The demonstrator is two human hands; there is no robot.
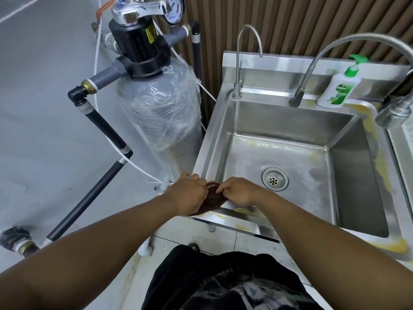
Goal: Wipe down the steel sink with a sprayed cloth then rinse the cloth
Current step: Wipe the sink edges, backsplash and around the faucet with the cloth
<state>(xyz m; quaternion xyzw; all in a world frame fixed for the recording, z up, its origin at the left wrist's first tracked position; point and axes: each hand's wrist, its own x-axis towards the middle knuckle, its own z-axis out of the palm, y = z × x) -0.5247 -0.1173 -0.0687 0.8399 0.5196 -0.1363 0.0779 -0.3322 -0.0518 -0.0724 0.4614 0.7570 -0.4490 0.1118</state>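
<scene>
A steel sink [279,151] fills the right half of the view, with a round drain [274,178] in its floor and yellowish stains along its rim. A dark brown cloth [212,198] lies bunched on the sink's front left corner. My left hand [187,195] grips the cloth from the left. My right hand [239,191] pinches the same cloth from the right, just over the basin's front edge. Much of the cloth is hidden between the two hands.
A thin gooseneck tap [238,63] and a flexible hose faucet [312,63] stand at the sink's back. A green and white soap bottle [337,88] sits on the back ledge. A plastic-wrapped filter tank [158,113] with pipes stands left of the sink.
</scene>
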